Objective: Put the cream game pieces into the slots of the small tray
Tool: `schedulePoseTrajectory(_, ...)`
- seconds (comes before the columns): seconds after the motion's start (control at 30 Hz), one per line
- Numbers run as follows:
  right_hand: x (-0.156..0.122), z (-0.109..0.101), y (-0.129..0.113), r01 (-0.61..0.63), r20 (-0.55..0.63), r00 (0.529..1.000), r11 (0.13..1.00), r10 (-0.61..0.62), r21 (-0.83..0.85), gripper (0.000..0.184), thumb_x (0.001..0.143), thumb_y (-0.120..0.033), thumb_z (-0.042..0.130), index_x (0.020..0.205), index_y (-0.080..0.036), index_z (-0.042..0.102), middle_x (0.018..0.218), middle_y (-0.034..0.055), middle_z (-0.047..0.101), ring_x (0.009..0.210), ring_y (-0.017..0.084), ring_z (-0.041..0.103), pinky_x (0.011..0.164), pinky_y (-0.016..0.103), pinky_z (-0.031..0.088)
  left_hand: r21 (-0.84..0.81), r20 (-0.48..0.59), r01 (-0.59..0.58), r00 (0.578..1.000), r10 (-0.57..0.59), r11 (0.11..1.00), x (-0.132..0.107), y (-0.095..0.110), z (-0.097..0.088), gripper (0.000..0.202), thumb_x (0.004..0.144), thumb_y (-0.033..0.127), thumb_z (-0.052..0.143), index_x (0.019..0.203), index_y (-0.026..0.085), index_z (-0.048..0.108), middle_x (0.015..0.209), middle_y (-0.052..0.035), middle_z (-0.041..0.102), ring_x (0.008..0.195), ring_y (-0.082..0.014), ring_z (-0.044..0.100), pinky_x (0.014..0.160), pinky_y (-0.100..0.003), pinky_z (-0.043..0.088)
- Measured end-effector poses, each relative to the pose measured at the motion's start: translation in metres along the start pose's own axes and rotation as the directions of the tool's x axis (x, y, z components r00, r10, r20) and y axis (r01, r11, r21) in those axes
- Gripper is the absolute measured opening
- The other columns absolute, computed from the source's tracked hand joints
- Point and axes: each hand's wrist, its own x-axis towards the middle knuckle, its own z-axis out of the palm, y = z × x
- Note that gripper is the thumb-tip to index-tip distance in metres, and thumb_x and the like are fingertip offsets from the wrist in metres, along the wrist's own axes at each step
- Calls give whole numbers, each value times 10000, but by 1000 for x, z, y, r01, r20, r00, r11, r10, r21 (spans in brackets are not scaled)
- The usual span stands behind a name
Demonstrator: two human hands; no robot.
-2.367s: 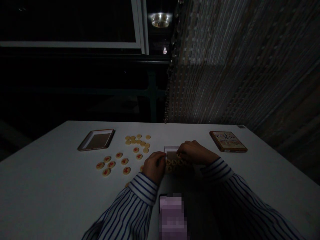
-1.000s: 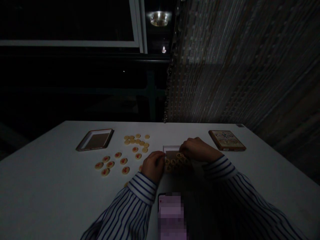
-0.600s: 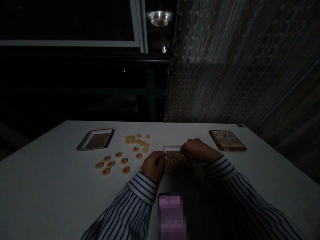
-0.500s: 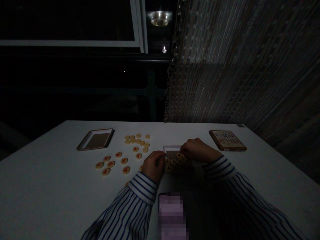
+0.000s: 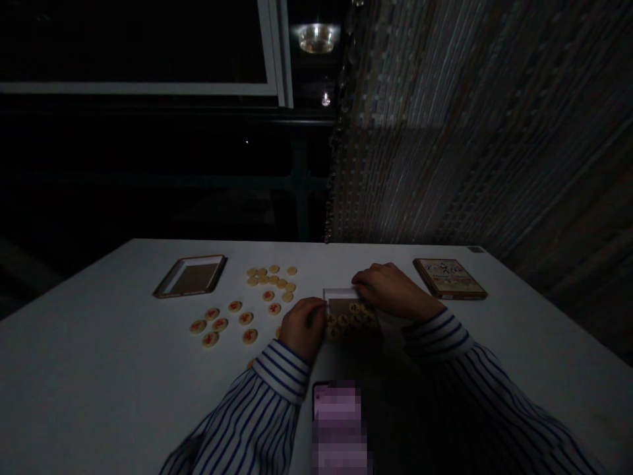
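Note:
Low in the middle of the table sits a small open box with pale walls. Several round Chinese chess pieces with dark characters lie inside it, in its near and right parts. My left hand is closed on the box's left wall, thumb and fingers curled there. Over the far right corner of the box is my right hand, its fingers bent and pressed together; what they hold, if anything, is hidden. Several red-marked pieces lie to the left, and several pieces showing plain faces lie beyond them.
An open box part lies at the far left of the white table. A closed printed box is at the far right. A phone lies nearest me, between my forearms. A bead curtain hangs behind, right.
My right hand has moved slightly up and away from the pieces, to the box's far right corner. More of the pieces inside shows. My left hand stays at the left wall.

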Motion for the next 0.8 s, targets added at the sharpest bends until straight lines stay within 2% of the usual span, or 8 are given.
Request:
schedulePoseTrajectory(0.23, -3, -5, -3, 1, -26, 1000, 1000, -1, 20, 322, 837, -267, 337, 1007, -185, 597, 926, 81, 635, 888, 195, 532, 784, 296, 315, -34, -35, -1, 999, 0, 999, 1, 3, -10, 187, 755, 212, 467, 858, 171, 618, 871, -51, 645, 819, -146, 591, 760, -299, 483)
schedulePoseTrajectory(0.4, -6, -8, -4, 18, -82, 997, 997, -12, 71, 335, 842, -263, 332, 1050, -182, 582, 974, 90, 629, 939, 193, 521, 817, 297, 307, -32, -106, 4, 994, -8, 999, 0, 2, -17, 203, 753, 251, 472, 869, 177, 620, 888, -49, 642, 844, -153, 591, 752, -296, 487)
schedulePoseTrajectory(0.6, -7, -5, -1, 76, -146, 988, 991, -60, 109, 322, 842, -274, 330, 1024, -205, 586, 955, 64, 638, 922, 192, 527, 795, 308, 320, -48, -214, 78, 973, -87, 996, -2, -1, -19, 230, 747, 302, 485, 861, 160, 626, 858, -68, 653, 803, -165, 602, 745, -320, 490)
schedulePoseTrajectory(0.8, -7, -1, 8, 51, -124, 992, 987, -32, 154, 313, 844, -274, 332, 1024, -205, 579, 959, 62, 632, 921, 187, 521, 791, 312, 319, -79, -249, 139, 956, -155, 987, -3, -2, -26, 249, 734, 339, 504, 872, 174, 630, 870, -66, 661, 869, -183, 598, 773, -331, 487)
